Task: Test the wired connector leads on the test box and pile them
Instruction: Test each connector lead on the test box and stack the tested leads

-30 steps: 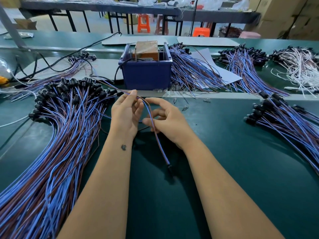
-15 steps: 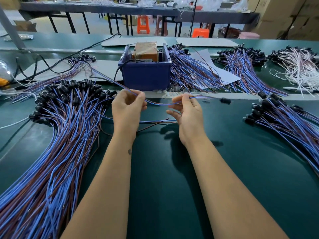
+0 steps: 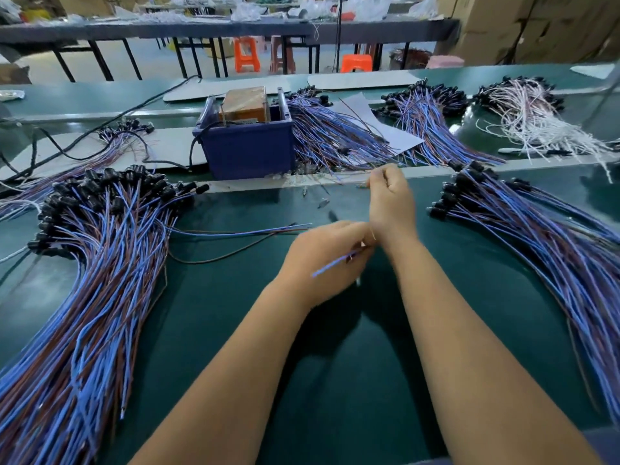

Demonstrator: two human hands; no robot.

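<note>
Hands meet mid-frame, blurred. Your left hand (image 3: 330, 256) pinches a blue lead (image 3: 335, 263); your right hand (image 3: 391, 199) is fisted, holding what I cannot tell. Untested pile (image 3: 100, 263) lower left, tested pile (image 3: 536, 229) right, probably split for sorting. Test box (image 3: 246, 105) upper centre.

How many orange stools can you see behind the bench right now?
2: one orange stool left of centre under the far table, another right of it; others may be hidden.
</note>
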